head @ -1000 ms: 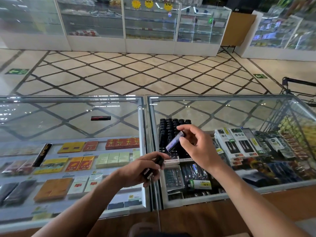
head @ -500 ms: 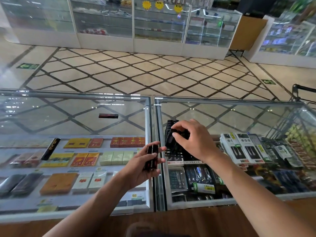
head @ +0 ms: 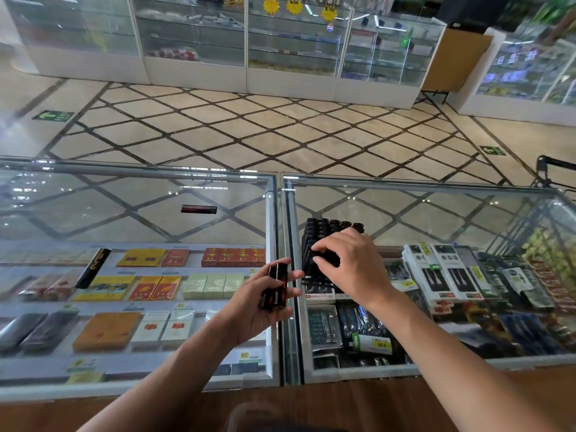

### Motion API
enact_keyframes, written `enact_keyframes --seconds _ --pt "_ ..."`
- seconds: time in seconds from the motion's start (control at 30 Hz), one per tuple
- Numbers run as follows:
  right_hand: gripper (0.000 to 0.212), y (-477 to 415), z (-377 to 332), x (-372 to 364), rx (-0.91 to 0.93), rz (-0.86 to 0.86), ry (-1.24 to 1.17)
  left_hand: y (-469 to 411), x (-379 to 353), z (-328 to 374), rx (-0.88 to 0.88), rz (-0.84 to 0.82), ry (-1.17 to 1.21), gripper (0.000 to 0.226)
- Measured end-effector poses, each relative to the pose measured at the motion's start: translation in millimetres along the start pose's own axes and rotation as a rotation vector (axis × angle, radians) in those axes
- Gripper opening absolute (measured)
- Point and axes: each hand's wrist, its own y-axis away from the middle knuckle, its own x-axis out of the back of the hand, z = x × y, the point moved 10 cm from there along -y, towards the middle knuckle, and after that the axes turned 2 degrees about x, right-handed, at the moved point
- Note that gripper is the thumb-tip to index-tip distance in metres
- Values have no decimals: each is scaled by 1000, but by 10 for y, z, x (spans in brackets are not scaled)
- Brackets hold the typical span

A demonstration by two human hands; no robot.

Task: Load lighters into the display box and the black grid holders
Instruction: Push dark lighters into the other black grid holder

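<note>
Right hand (head: 350, 269) rests on the grid holder (head: 321, 232), fingers curled over its near rows; whether they pinch a lighter cannot be told. Left hand (head: 249, 310) grips spare lighters (head: 274, 288) — long axes pointing forward — just left of the holder. The right hand is nearer.

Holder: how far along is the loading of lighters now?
Done: the back rows of the holder look filled. In hand: the right hand pinches a lighter at its front rows; the left hand holds a bundle. Left: that bundle and the loose lighter on the glass.
</note>
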Motion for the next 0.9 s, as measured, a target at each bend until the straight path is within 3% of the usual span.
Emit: enact_keyframes --seconds 0.6,0.73,0.9 --pt "17 95 -30 64 16 78 -8 85 -151 -32 39 -32 -108 37" --pt "17 173 -115 139 -40 63 -192 84 -149 -37 34 -30 -146 39" --pt "16 280 -118 16 -239 -67 -503 67 -152 -37 -3 -50 -232 43"
